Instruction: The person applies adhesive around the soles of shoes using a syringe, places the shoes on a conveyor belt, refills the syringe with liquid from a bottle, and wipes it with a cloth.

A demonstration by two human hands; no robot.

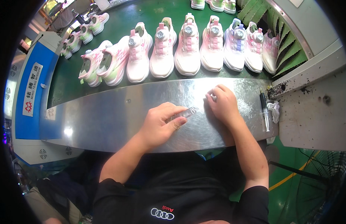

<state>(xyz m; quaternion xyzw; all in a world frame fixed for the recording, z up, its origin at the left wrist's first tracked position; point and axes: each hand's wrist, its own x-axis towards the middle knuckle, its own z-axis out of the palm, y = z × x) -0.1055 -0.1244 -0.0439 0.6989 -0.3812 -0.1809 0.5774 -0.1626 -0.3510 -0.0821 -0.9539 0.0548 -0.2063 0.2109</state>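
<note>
My left hand (pixel 158 125) is closed round a small clear cylinder (pixel 188 112), perhaps a little bottle, held tilted above the metal work surface (pixel 102 112). Its upper end sticks out between thumb and forefinger; the rest is hidden by the fingers. Further right and a bit farther off, my right hand (pixel 224 101) is pinched low over the metal. Something small and pale shows at its fingertips, too little of it to name. Just beyond the hands stands a row of pink and white sneakers (pixel 187 56) with dial fasteners, toes toward me.
A dark-capped clear syringe (pixel 265 112) lies at the right edge beside a crumpled white tissue (pixel 274 110). Green flaps (pixel 290 56) hang at a machine opening on the right. More sneakers (pixel 98 24) stand far left on the green belt (pixel 143 15). A blue machine panel (pixel 38 82) borders the left.
</note>
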